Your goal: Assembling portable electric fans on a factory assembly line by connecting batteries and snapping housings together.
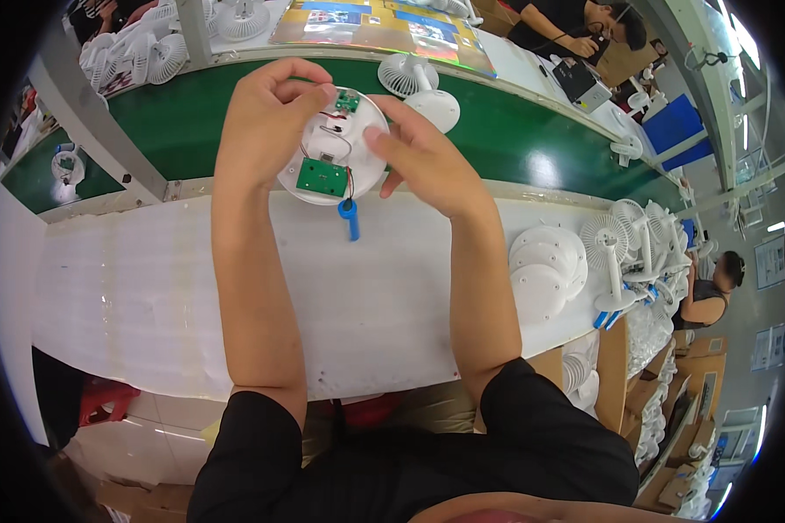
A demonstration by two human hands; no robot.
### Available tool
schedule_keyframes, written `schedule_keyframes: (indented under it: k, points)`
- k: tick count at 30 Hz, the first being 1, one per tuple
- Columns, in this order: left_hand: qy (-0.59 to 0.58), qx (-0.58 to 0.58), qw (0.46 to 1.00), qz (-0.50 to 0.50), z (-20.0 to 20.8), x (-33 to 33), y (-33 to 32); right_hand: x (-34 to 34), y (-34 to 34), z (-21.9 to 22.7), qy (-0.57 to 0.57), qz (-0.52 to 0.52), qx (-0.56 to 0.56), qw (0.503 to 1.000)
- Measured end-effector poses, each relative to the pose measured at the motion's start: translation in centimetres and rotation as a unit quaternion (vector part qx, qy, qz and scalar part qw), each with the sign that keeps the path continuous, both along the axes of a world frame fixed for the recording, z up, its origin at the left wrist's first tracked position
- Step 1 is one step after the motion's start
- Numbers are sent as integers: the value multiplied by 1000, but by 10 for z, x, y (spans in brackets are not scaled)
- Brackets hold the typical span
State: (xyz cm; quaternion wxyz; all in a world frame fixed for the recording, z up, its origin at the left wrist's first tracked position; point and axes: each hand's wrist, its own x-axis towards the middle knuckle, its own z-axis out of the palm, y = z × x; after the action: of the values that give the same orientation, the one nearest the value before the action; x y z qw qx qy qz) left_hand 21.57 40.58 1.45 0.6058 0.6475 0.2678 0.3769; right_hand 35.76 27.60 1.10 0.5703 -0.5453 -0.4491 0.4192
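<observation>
Up over the far part of the white table, both my hands hold a round white fan base [364,164] with its inside facing me. My left hand [275,118] is closed at its upper left, thumb and forefinger pinched together beside a small green circuit board [346,101]. Whether a small part is between those fingertips is hidden. On the right rim, my right hand [423,157] grips with the thumb on the inner face and fingers behind. A larger green circuit board [321,177] sits low in the base, with thin wires. From these hangs a blue cylindrical battery [350,220].
A green conveyor belt [532,139] crosses beyond the table, carrying a white fan [423,91]. At right lie stacked white discs [545,266] and several white fans [615,253]. A metal post [92,109] stands left. Other people work across the belt and at far right.
</observation>
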Motion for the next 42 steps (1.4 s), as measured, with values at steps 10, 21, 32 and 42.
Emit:
schedule_keyframes:
  k: [10, 21, 32, 42]
  points:
    - [-27, 120, 985, 121, 22, -10, -11, 6, 21, -1, 42, -88, 92, 991]
    - [154, 276, 929, 195, 20, 27, -112, 12, -32, 3, -75, -201, 165, 963]
    - [130, 234, 948, 173, 29, 41, -126, 15, -43, 13, -167, -260, 250, 918]
    - [-25, 30, 997, 69, 24, 40, -123, 16, -51, 16, -191, -245, 271, 911]
